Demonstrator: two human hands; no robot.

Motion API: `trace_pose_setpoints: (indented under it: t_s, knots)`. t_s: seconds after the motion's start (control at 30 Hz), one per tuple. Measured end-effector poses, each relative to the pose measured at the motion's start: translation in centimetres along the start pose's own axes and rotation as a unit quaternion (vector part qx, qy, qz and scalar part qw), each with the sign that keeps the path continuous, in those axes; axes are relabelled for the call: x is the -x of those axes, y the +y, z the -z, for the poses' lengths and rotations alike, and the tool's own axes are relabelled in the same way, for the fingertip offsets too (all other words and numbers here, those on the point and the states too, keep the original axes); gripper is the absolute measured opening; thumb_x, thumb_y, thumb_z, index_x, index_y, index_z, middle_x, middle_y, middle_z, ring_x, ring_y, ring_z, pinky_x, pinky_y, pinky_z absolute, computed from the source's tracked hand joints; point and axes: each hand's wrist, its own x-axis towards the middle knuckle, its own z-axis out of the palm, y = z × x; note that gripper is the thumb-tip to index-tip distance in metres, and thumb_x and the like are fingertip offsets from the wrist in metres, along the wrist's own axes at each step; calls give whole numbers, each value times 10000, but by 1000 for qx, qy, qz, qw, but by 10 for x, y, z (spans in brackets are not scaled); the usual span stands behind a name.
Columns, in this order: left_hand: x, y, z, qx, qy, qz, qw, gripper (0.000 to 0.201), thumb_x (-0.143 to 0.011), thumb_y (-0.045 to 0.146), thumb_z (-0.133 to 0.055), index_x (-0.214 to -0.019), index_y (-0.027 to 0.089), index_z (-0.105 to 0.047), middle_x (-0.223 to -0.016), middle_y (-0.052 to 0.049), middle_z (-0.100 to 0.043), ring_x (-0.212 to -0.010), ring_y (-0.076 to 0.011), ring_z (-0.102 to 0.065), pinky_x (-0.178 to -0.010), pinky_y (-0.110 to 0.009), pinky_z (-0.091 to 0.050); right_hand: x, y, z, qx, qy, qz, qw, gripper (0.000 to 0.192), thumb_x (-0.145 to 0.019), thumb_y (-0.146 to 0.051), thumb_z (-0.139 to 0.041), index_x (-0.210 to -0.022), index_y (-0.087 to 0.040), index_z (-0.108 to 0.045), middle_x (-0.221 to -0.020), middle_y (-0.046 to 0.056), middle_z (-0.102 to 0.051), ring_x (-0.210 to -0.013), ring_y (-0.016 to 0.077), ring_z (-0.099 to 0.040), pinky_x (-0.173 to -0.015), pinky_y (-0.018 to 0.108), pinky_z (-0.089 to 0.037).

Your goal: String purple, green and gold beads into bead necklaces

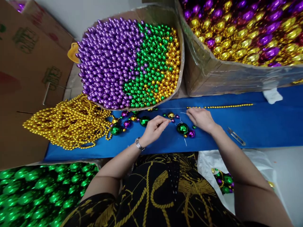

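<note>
My left hand (155, 128) is closed in a pinch at the end of a beaded string, beside small purple beads (173, 120). To its right, my right hand (201, 119) has its fingers together on a thin white string (183, 113), whose end sticks out to the left. A strand of small gold beads (227, 106) runs out behind that hand along the blue cloth. Between the hands lies a cluster with a large green bead (182, 128), a purple bead (191, 134) and smaller beads. More strung beads, including a green one (144, 121), lie left of my left hand.
A box of purple, green and gold beads (132, 63) stands behind the hands. A cardboard box (208, 78) holds gold and purple beads at right. Gold bead strands (71, 123) lie left. Thread snips (236, 136) rest on the blue cloth (267, 126). Green beads (42, 189) fill the lower left.
</note>
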Motion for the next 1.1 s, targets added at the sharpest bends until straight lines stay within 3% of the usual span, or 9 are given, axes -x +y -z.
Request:
trace_pose_setpoints:
  t_s: [0.07, 0.13, 0.23, 0.37, 0.53, 0.83, 1.0, 1.1]
  knots:
    - [-3, 3, -3, 55, -10, 37, 998, 296, -943, 393, -556, -1059, 173, -716, -758, -25, -666, -581, -78, -548, -534, -193, -450, 8, 0, 9, -163, 29, -48, 985, 205, -984, -355, -423, -951, -196, -549, -936, 73, -714, -710, 158, -625, -656, 282, -419]
    - [-7, 5, -8, 106, -19, 55, 993, 318, -937, 403, -563, -1109, 167, -688, -714, -12, -655, -561, -70, -533, -520, -179, -442, 16, -3, 18, -330, 53, -77, 939, 240, -973, -443, -453, -944, -210, -504, -864, 41, -710, -626, 131, -624, -608, 259, -465]
    - [-12, 7, -15, 161, -32, 65, 984, 315, -923, 411, -582, -1079, 156, -682, -728, -20, -663, -593, -71, -564, -544, -172, -474, 27, -13, 34, -453, 102, -85, 881, 322, -922, -536, -534, -897, -217, -494, -706, -6, -652, -582, 120, -610, -574, 245, -498]
    - [-16, 9, -25, 212, -16, 81, 974, 295, -867, 423, -659, -958, 143, -679, -827, -45, -692, -637, -80, -617, -577, -189, -532, 39, -34, 47, -458, 154, -76, 872, 305, -914, -512, -572, -863, -216, -518, -645, -25, -595, -568, 106, -575, -562, 237, -487]
    - [-17, 13, -32, 253, 3, 97, 962, 304, -812, 415, -725, -910, 133, -667, -802, -32, -683, -639, -89, -637, -589, -210, -559, 52, -53, 45, -379, 169, -86, 906, 223, -955, -419, -535, -881, -210, -559, -693, -17, -596, -599, 101, -549, -576, 234, -443]
    - [-17, 10, -15, 274, 36, 107, 955, 335, -772, 424, -762, -897, 138, -639, -749, -7, -672, -642, -88, -652, -632, -223, -565, 54, -52, 35, -352, 201, -120, 906, 205, -948, -411, -541, -899, -214, -564, -704, -12, -606, -614, 117, -561, -601, 255, -445]
    - [-13, 7, -11, 251, 34, 93, 963, 317, -794, 419, -743, -892, 141, -624, -729, -4, -664, -635, -91, -648, -641, -234, -562, 58, -50, 38, -370, 247, -126, 886, 188, -949, -408, -539, -895, -228, -555, -717, 0, -613, -628, 131, -584, -598, 265, -469]
    - [-11, 7, -15, 241, 19, 86, 967, 295, -814, 409, -724, -889, 143, -619, -744, -6, -665, -641, -93, -651, -643, -238, -565, 59, -56, 39, -349, 228, -117, 902, 177, -953, -397, -529, -904, -229, -556, -699, -6, -611, -603, 127, -578, -581, 257, -465]
